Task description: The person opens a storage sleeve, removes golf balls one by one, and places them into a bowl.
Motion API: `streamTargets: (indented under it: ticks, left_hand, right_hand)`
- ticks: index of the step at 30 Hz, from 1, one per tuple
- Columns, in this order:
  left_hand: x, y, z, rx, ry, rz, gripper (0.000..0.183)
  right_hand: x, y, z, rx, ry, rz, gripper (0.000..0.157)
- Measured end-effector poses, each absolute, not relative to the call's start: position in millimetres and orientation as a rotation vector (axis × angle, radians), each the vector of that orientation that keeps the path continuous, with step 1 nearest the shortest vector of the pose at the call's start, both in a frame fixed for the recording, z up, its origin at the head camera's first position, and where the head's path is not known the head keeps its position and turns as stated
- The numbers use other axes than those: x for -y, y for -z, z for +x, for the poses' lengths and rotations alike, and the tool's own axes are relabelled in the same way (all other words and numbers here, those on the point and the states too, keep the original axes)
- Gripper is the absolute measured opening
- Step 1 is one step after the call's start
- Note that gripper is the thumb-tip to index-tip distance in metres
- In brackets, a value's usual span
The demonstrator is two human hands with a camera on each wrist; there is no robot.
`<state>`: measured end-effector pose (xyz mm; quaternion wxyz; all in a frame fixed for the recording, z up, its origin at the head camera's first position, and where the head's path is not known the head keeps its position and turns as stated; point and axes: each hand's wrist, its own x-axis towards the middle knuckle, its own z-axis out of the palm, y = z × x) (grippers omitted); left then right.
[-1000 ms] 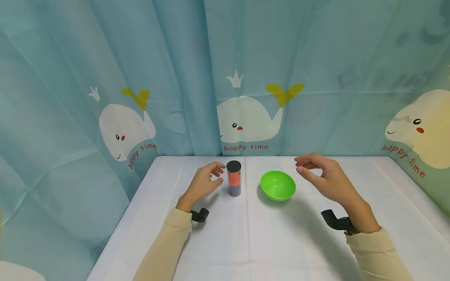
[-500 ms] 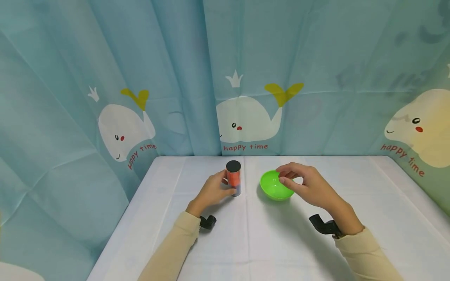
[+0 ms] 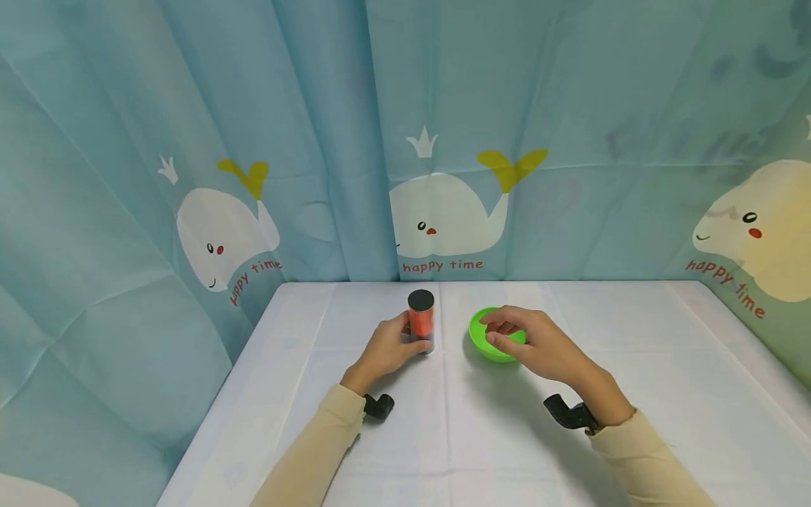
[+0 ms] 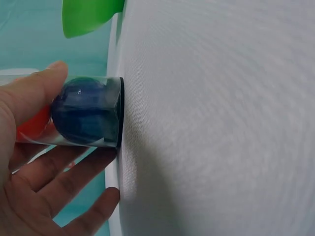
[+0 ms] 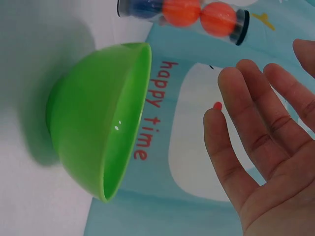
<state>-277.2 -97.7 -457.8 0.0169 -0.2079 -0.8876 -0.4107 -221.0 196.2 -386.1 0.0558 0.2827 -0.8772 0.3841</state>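
A clear plastic tube (image 3: 421,320) with a black lid (image 3: 421,300) stands upright on the table. Two orange balls (image 5: 218,19) and a dark blue ball (image 4: 81,112) show through its wall. My left hand (image 3: 385,346) holds the tube's lower part from the left, thumb on the near side and fingers behind. Right of the tube sits a green bowl (image 5: 83,108), upright, with nothing seen inside. Above the bowl's right side hovers my right hand (image 3: 538,343), holding nothing, its fingers loosely bent in the head view and apart from the rim in the right wrist view.
A white cloth (image 3: 405,451) covers the table. Behind its far edge hangs a blue curtain (image 3: 342,141) printed with whales, and it continues along the left side. Both wrists wear black camera mounts (image 3: 379,407).
My left hand has moved right and taken hold of the tube. My right hand has come left and lower, from beside the bowl to over it. Tube and bowl have stayed put.
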Motion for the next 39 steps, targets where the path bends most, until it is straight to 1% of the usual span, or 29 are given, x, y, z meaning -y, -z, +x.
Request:
streamTargets:
  ticks: [9, 15, 17, 23, 29, 39]
  left_hand:
    - [97.4, 455.5, -275.5, 2.822, 1.188, -0.652, 0.051]
    - [98.5, 448.9, -272.7, 2.856, 1.092, -0.731, 0.052]
    - [98.6, 446.1, -272.1, 2.862, 1.064, -0.769, 0.053]
    - [97.7, 435.4, -268.7, 2.85, 1.028, -0.853, 0.047]
    - [94.2, 425.8, -263.5, 2.819, 1.009, -0.921, 0.041]
    - [87.1, 418.8, -257.8, 2.839, 1.037, -0.978, 0.046]
  right_hand:
    - [-190.1, 391.0, -221.0, 2.671, -1.179, 0.863, 0.018]
    - [-188.6, 396.0, -223.9, 2.646, -1.165, 0.89, 0.017]
    - [-187.9, 396.2, -224.1, 2.64, -1.159, 0.883, 0.02]
    - [-186.0, 395.1, -223.1, 2.617, -1.153, 0.836, 0.03]
    - [-182.9, 393.5, -221.7, 2.589, -1.183, 0.819, 0.034]
    - [-177.6, 394.5, -220.7, 2.61, -1.212, 0.725, 0.043]
